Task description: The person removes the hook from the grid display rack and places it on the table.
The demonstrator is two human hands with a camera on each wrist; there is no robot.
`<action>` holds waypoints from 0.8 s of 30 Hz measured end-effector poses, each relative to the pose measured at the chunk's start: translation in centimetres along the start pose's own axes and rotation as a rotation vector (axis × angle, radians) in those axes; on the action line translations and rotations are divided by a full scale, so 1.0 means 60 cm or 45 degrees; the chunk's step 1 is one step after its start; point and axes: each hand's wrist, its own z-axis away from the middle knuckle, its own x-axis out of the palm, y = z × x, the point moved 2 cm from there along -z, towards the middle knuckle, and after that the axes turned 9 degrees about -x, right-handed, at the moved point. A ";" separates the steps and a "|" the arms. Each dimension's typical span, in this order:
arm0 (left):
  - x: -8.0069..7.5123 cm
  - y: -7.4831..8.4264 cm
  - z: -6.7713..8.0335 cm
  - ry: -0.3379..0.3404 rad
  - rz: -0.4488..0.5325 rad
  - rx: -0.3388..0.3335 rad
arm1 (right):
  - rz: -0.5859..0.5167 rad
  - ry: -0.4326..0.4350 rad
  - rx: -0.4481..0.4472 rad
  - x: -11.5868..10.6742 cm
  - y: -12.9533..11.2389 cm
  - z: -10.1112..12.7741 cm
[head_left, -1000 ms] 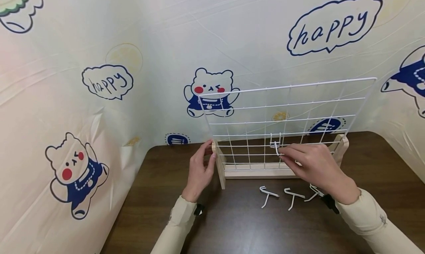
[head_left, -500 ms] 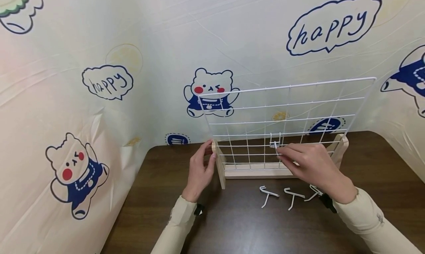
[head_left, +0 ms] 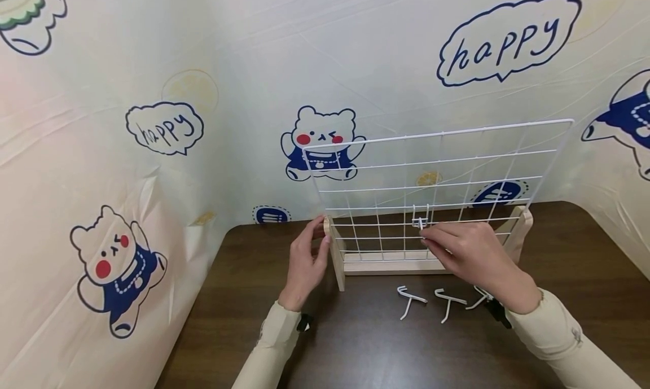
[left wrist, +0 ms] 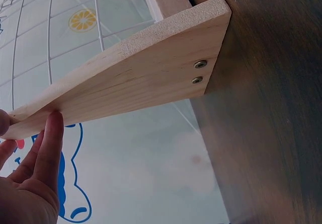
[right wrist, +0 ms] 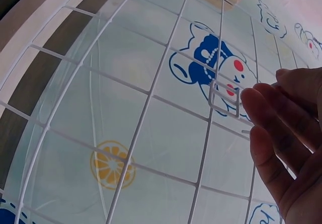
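A white wire grid [head_left: 376, 186] stands upright in a pale wooden stand [head_left: 393, 266]. My left hand [head_left: 307, 259] holds the top of the stand's left side panel [left wrist: 146, 68], fingertips against its face in the left wrist view. At the grid's lower middle, my right hand [head_left: 477, 253] pinches a white wire hook [head_left: 419, 222] between thumb and fingers. The hook's square back frame [right wrist: 224, 99] lies against the grid wires in the right wrist view, while the fingers hide its front prong. Below lie several loose white hooks [head_left: 412, 298], the rightmost partly behind my right wrist.
A dark brown wooden table [head_left: 355, 349] carries the stand and the loose hooks. Behind and to the left hangs a pale curtain [head_left: 244, 67] with printed bears and "happy" bubbles. The stand's right side panel [head_left: 518, 236] rises just beyond my right hand.
My right hand has shifted slightly left along the hook, covering more of its prong. The left hand, the grid and the loose hooks stay in place.
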 end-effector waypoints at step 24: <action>0.000 0.000 0.001 0.006 -0.006 0.002 | 0.021 0.031 0.018 0.000 -0.006 0.000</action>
